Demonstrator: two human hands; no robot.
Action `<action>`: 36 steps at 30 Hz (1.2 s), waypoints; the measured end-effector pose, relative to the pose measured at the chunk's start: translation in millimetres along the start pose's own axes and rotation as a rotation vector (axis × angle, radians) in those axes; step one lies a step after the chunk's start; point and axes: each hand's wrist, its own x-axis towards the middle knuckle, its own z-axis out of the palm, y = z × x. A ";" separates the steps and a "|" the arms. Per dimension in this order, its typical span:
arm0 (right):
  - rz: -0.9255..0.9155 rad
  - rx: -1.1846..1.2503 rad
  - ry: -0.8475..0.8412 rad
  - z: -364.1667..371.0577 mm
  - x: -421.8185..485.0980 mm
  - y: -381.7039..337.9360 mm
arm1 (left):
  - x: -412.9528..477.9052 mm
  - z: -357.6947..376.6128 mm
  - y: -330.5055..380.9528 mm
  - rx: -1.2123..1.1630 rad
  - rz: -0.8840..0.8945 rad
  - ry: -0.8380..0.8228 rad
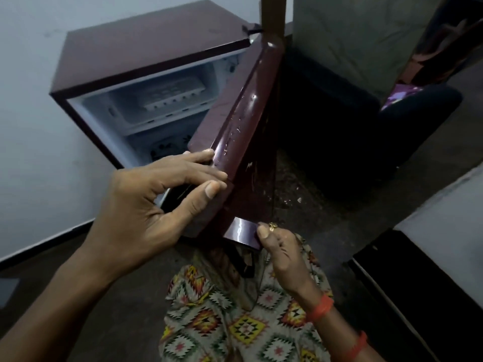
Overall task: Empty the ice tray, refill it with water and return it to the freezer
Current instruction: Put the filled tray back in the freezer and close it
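Note:
A small maroon fridge (pixel 146 50) stands against the wall with its door (pixel 243 142) swung partly open toward me. Inside, the white freezer compartment (pixel 156 100) shows at the top, and a pale ice tray (pixel 172 96) lies in it. My left hand (pixel 151 197) holds the door's edge, fingers on the inner side and thumb on the outer face. My right hand (pixel 279 249) grips the door handle (pixel 244 232) near the door's lower corner, thumb pressed on it.
A dark chair (pixel 407 126) with cloth on it stands to the right of the fridge. A wooden post (pixel 273 14) rises behind the door. A low white ledge (pixel 444 218) runs along the right. My patterned clothing (pixel 235 322) fills the bottom centre above the bare floor.

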 end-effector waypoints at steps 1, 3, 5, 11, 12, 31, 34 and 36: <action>0.006 -0.009 -0.022 8.9 2.8 0.6 | -2.9 -8.3 -9.7 0.033 0.009 -0.009; 0.015 -0.061 -0.051 32.8 12.5 -3.7 | -9.2 -25.1 -28.9 0.095 -0.013 0.017; 0.027 -0.062 -0.101 54.5 22.0 -0.3 | -14.7 -40.2 -42.8 0.141 -0.017 0.049; 0.061 -0.100 -0.179 116.3 59.0 0.1 | -22.7 -73.4 -91.0 0.280 -0.060 0.129; 0.063 -0.118 -0.180 126.0 65.9 0.8 | -22.8 -78.1 -99.3 0.304 -0.069 0.141; 0.108 -0.271 -0.166 244.3 189.1 29.3 | 16.5 -127.6 -230.4 0.443 -0.139 0.345; 0.144 -0.281 -0.185 253.9 205.1 30.4 | 23.2 -129.5 -245.2 0.445 -0.159 0.354; 0.162 -0.289 -0.190 258.7 212.6 29.4 | 27.6 -131.1 -252.8 0.438 -0.174 0.354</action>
